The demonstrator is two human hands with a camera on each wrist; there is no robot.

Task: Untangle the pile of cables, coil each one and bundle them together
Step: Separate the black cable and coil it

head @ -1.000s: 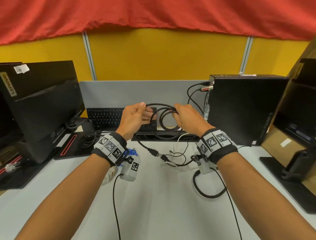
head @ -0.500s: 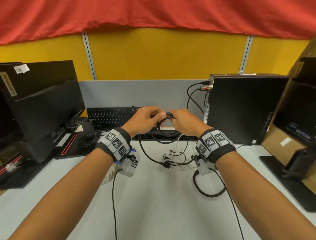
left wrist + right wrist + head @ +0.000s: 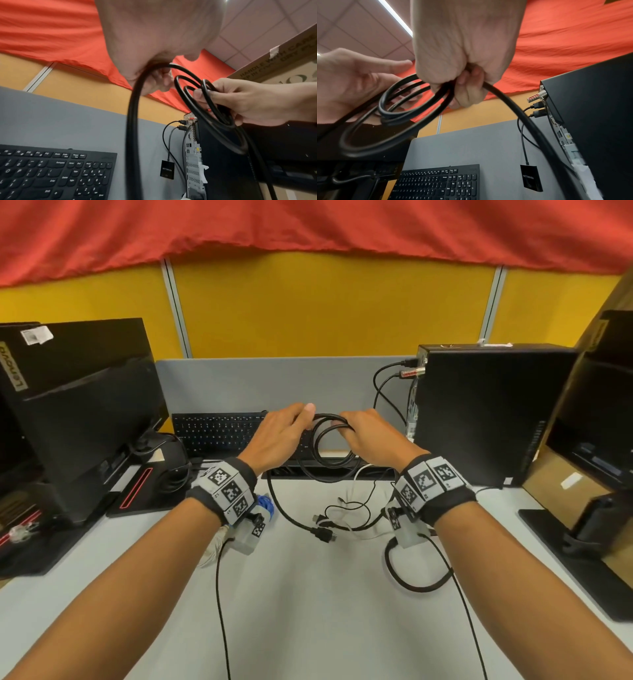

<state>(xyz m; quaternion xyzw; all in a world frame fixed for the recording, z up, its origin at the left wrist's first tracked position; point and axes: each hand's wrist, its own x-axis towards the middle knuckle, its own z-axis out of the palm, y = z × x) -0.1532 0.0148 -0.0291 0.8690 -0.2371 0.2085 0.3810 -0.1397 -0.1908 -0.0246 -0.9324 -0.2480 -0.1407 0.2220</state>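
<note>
A thick black cable hangs in loops above the desk's back edge, held between both hands. My right hand grips the gathered loops in its curled fingers. My left hand curls round the free strand just left of the coil. That strand drops to the desk and ends in a black plug. A tangle of thin black and white cables lies on the desk below my right hand.
A black keyboard leans against the grey partition. A black computer tower with plugged cables stands right, a monitor left, a monitor stand far right. Wrist-camera leads trail over the near desk.
The hands closed together, then parted slightly, and the coil in the right hand has tightened. The plug end of the strand slid a little nearer across the desk.
</note>
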